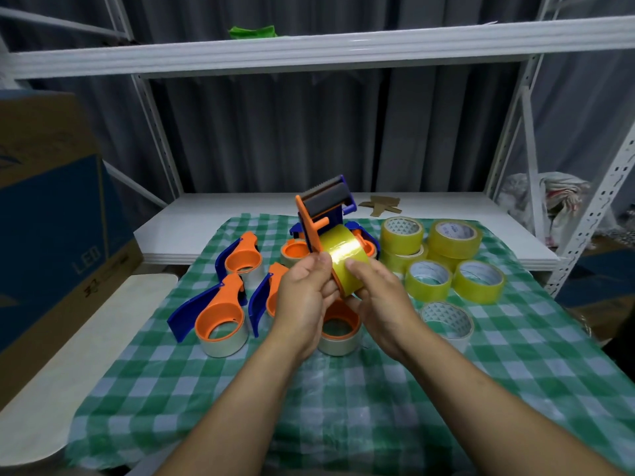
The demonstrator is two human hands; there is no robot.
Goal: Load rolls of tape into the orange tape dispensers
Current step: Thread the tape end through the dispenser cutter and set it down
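My left hand [304, 297] grips an orange and blue tape dispenser [321, 214], held upright above the cloth with its black roller on top. A yellow tape roll [345, 257] sits on the dispenser's hub. My right hand [381, 297] holds that roll from the right, thumb on its shiny face. Several loaded dispensers [220, 314] lie on the cloth to the left and under my hands. Loose yellow tape rolls [453, 238] are grouped at the right, some stacked.
A green checked cloth [343, 389] covers the low table. A white shelf board [240, 214] runs behind it, with brown cardboard scraps [381, 204]. A big cardboard box [51, 214] stands at the left. White rack uprights [591, 214] rise at the right.
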